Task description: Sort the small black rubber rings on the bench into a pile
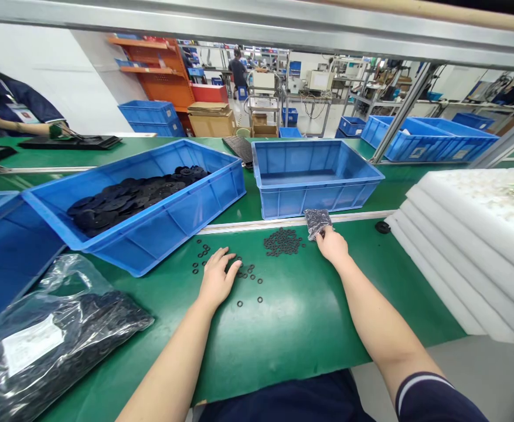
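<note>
My left hand (217,275) lies palm down on the green table, fingers apart, among scattered small black rings (250,269); some may be hidden under it. My right hand (332,245) grips the near corner of a small clear plastic bag (317,219) filled with small dark pieces. Between the hands sits a flat pile of small black rings (282,242). Behind the bag stands a blue bin (313,196) with no contents showing. Another blue bin (181,220), at the left, holds many black discs (138,196).
A large clear bag of black parts (76,334) lies at the left front. White foam sheets (454,258) are stacked at the right, beside a black ring-shaped part (382,227). A metal bar (257,29) crosses overhead. A co-worker (19,105) sits across at far left.
</note>
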The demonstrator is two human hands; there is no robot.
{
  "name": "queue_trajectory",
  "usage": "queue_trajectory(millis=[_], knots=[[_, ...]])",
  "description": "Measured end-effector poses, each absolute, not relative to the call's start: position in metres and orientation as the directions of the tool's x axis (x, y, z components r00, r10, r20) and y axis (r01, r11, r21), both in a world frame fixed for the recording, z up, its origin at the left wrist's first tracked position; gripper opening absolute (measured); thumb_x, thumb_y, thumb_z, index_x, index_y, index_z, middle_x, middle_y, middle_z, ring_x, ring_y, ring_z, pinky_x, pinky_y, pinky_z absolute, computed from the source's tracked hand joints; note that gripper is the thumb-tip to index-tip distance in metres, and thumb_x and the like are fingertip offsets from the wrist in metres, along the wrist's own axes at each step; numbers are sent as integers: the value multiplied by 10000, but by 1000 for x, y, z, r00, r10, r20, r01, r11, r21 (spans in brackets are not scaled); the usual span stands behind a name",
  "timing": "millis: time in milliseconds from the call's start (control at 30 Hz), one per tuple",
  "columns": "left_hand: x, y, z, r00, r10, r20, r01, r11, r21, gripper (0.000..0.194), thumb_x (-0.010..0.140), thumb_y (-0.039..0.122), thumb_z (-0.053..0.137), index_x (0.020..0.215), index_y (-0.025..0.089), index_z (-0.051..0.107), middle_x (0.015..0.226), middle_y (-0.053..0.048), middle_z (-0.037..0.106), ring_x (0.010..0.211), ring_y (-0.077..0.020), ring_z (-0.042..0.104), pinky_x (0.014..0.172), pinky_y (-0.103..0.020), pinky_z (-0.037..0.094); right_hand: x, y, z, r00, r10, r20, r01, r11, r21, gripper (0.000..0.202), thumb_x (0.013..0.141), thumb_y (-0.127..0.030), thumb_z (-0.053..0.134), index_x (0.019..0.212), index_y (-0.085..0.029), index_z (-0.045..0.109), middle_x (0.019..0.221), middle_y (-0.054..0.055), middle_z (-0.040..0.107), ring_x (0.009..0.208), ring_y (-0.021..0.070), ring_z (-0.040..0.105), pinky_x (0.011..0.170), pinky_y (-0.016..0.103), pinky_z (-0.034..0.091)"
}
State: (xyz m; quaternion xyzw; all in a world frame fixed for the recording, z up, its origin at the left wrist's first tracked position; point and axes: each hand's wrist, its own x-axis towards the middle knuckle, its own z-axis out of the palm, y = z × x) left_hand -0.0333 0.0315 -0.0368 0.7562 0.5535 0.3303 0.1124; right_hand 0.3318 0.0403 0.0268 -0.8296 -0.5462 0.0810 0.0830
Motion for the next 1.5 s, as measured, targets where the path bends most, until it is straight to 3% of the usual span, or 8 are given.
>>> queue_trajectory(millis=[300, 433, 567, 733, 1167, 1333, 1500], knots=[[-33, 32, -38, 169, 910, 379, 760, -365, 538, 524, 957, 589, 410, 1118, 170, 681, 1366, -173, 596, 1355, -342, 491, 1140, -552, 380, 335, -5, 9, 258, 965, 48, 954, -246, -174, 282, 988, -378, 473, 1121, -190, 634, 981, 99, 730, 891, 235, 697, 730, 300, 447], [-32, 31, -36, 166, 910, 380, 759, -364, 539, 512, 955, 590, 414, 1115, 182, 678, 1366, -165, 597, 1361, -334, 487, 1147, -549, 372, 338, -6, 3, 254, 962, 103, 953, -231, -197, 391, 990, -417, 482, 1259, -160, 602, 1013, 99, 728, 949, 227, 685, 783, 295, 462], [-31, 30, -35, 170, 914, 369, 760, -360, 540, 528, 953, 602, 406, 1120, 181, 677, 1378, -167, 588, 1362, -340, 483, 1153, -552, 361, 337, 8, 9, 294, 953, 76, 949, -282, -142, 518, 1007, -476, 421, 1410, -164, 517, 1033, 132, 729, 963, 263, 691, 778, 326, 475], [-30, 30, -34, 161, 921, 355, 758, -346, 553, 516, 949, 600, 410, 1128, 193, 673, 1390, -155, 580, 1374, -335, 471, 1159, -555, 353, 332, 27, 17, 294, 955, 33, 953, -290, -83, 486, 1015, -489, 375, 1373, -210, 548, 1015, 140, 731, 912, 281, 698, 769, 353, 477], [-29, 28, -33, 160, 918, 363, 754, -351, 555, 508, 950, 590, 431, 1120, 182, 682, 1391, -167, 578, 1367, -341, 473, 1154, -557, 353, 339, -15, 1, 199, 973, 117, 952, -164, -259, 299, 962, -384, 475, 1107, -185, 647, 885, 57, 695, 799, 201, 637, 703, 288, 428], [-30, 29, -34, 167, 917, 361, 747, -357, 561, 510, 959, 586, 429, 1125, 175, 680, 1405, -169, 565, 1376, -343, 463, 1160, -559, 344, 341, -38, -3, 41, 976, 213, 946, 30, -323, 358, 951, -414, 471, 1098, -149, 660, 816, 61, 646, 789, 205, 606, 770, 313, 475], [-29, 28, -34, 173, 918, 356, 763, -354, 541, 501, 963, 576, 450, 1160, 172, 671, 1419, -169, 554, 1393, -343, 442, 1167, -567, 336, 337, -54, -10, -120, 946, 301, 896, 233, -377, 333, 953, -389, 506, 1115, -148, 670, 883, 83, 648, 819, 210, 615, 810, 341, 513]])
